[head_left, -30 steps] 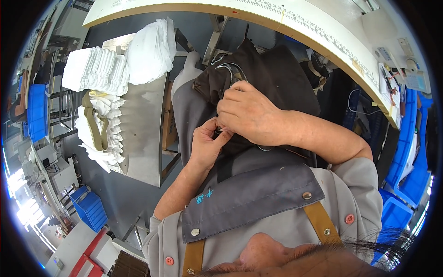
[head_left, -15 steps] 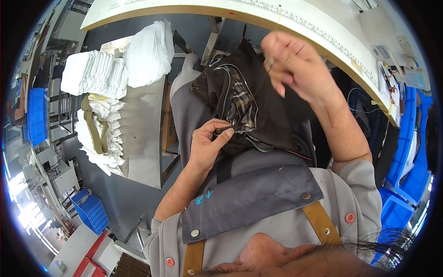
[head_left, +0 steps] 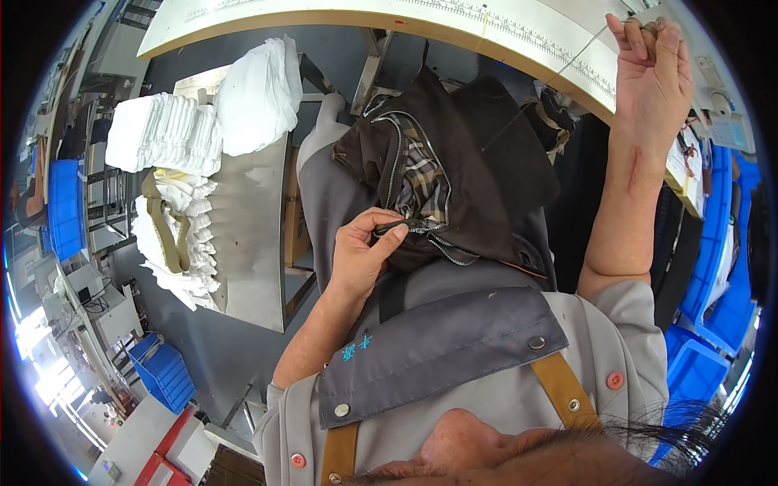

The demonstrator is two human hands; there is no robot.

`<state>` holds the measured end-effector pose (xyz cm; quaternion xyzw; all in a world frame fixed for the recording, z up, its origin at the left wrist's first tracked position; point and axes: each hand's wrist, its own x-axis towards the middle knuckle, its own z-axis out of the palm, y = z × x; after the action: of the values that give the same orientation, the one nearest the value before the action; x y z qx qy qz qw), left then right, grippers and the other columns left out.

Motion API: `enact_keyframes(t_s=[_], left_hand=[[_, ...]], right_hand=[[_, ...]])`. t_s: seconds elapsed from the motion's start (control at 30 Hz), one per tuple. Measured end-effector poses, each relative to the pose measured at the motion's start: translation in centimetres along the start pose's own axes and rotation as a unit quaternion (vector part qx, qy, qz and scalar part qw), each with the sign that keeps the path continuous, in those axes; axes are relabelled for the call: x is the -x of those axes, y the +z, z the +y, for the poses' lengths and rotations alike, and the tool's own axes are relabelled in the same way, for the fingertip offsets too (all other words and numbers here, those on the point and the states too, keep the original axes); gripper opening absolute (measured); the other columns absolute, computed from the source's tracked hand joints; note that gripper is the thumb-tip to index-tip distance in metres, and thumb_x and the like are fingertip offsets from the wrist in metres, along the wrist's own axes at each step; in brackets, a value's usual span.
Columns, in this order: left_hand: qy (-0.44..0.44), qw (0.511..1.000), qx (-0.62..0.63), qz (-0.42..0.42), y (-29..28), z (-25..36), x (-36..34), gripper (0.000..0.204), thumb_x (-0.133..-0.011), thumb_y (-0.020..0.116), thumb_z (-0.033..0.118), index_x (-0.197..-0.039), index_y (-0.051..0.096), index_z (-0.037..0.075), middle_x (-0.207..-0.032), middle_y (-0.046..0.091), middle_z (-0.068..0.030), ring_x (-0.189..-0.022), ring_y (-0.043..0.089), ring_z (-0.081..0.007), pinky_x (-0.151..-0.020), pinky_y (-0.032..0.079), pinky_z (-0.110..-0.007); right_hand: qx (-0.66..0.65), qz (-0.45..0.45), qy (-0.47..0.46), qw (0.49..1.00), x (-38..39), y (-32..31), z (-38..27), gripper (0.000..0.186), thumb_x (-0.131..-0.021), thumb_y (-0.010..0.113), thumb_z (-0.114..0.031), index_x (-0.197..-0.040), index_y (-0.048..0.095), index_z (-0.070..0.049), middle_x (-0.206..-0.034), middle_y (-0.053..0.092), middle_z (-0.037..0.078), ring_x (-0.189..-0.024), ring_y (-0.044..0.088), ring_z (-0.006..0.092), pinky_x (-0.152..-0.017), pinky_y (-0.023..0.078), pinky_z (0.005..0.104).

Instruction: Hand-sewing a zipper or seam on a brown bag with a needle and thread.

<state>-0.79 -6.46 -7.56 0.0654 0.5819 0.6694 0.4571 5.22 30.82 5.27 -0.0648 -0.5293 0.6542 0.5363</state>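
A dark brown garment (head_left: pixel 478 194) with an open metal zipper (head_left: pixel 394 174) lies across my lap, its plaid lining (head_left: pixel 420 182) showing in the opening. My left hand (head_left: pixel 362 251) pinches the garment's edge at the lower end of the zipper between thumb and forefinger. Raised over the far right of the table, my right hand (head_left: pixel 655 77) has its fingers closed on a thread (head_left: pixel 571 65). The thread runs taut down and left toward the garment. Whether a needle is in the fingers is too small to tell.
Ahead stands a white table (head_left: pixel 389 18) with ruler markings along its edge. At left, a metal-topped table (head_left: pixel 251 235) carries stacked white cloth pieces (head_left: pixel 166 130) and an olive strap (head_left: pixel 174 243). Blue bins (head_left: pixel 693 364) stand at right.
My right hand has moved up and to the right, away from the garment, drawing the thread out long. My left hand keeps its pinch in the same place.
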Motion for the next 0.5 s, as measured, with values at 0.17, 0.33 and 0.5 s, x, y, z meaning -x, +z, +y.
enact_keyframes(t_s=[0.17, 0.33, 0.5], left_hand=[[-0.006, 1.0, 0.003, 0.013, 0.1, -0.2, 0.1, 0.01, -0.089, 0.067, 0.0, -0.099, 0.068, -0.004, -0.102, 0.064, -0.007, -0.092, 0.058, -0.0101, -0.086, 0.044, -0.024], [0.009, 1.0, 0.011, 0.007, -0.1, -0.1, 0.2, 0.01, -0.09, 0.068, 0.004, -0.099, 0.068, -0.002, -0.097, 0.063, -0.002, -0.075, 0.05, -0.0046, -0.066, 0.037, -0.021], [0.015, 1.0, 0.005, -0.002, 0.0, 0.3, 0.0, 0.01, -0.091, 0.068, 0.007, -0.099, 0.068, 0.0, -0.09, 0.061, 0.003, -0.055, 0.041, 0.0014, -0.043, 0.028, -0.017]], right_hand=[[0.039, -0.017, 0.019, 0.999, 0.9, 1.6, 2.6, 0.021, -0.103, 0.052, -0.02, -0.086, 0.05, -0.009, -0.066, 0.038, -0.004, -0.06, 0.042, 0.0095, -0.074, 0.054, 0.0318], [0.167, -0.343, 0.262, 0.887, 8.9, 3.8, 3.7, 0.02, -0.1, 0.05, -0.012, -0.116, 0.056, -0.003, -0.083, 0.062, 0.004, -0.084, 0.061, 0.0112, -0.081, 0.049, 0.0281], [0.218, -0.507, 0.318, 0.771, 14.2, 5.1, 1.8, 0.009, -0.087, 0.061, 0.003, -0.096, 0.063, 0.002, -0.078, 0.067, 0.013, -0.072, 0.068, 0.0215, -0.07, 0.053, 0.0312]])
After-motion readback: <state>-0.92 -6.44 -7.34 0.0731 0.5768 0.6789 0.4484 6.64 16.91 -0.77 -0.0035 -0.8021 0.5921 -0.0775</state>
